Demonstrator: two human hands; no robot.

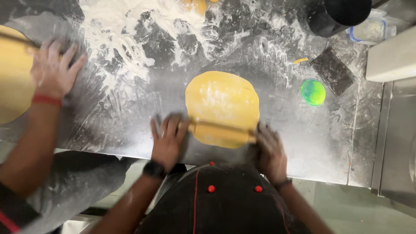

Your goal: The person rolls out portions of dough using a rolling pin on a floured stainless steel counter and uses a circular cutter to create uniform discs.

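1. both hands, left (pixel 168 138) and right (pixel 269 149), lie flat, fingers spread, on the pin (pixel 221 127).
2. the dough (pixel 222 102) sits near the surface's (pixel 130 125) front edge; it may overhang.
3. little flour lies beneath; it may stick and tear.

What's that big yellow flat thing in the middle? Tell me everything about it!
It is a sheet of yellow dough, rolled thin into a rough oval with uneven edges. White flour dusts its top. It lies flat on the floury metal table, near the front edge. A wooden rolling pin lies across its near end, with the left hand and the right hand pressing flat on the pin's two ends. The far end is bare.
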